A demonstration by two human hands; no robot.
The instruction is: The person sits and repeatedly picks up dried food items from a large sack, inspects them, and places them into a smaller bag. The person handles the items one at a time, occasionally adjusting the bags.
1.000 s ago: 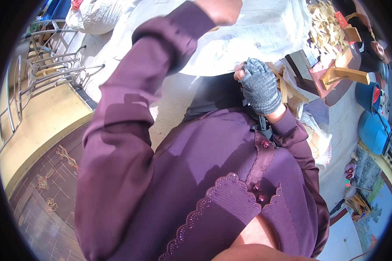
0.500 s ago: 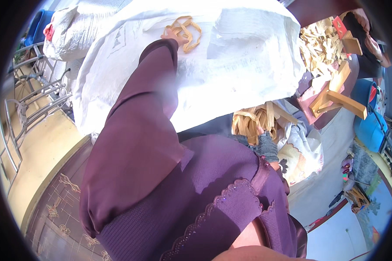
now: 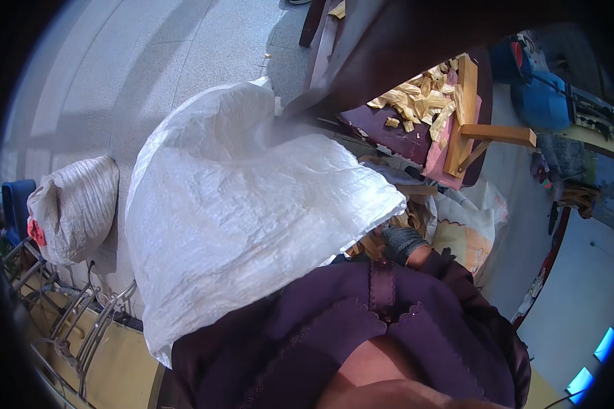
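The right hand (image 3: 404,241), in a grey knitted glove, is low beside the lap, next to brown strips (image 3: 416,218); its fingertips are too shadowed to tell how far it is closed or whether it grips any. The left hand is out of sight, so its state cannot be told. A white plastic sheet (image 3: 239,218) billows over the lap, its near edge just above the glove. The strips sit beside the body, probably to be within easy reach, near a patterned bag (image 3: 460,235). Beyond, a dark desk (image 3: 409,146) bears paler strips (image 3: 423,102) and a wooden bracket (image 3: 494,133), its flat foot seemingly for steadiness. A dark blur (image 3: 389,61) covers part of the desk. Leftward, a stuffed sack (image 3: 82,208) rests on the floor (image 3: 184,61).
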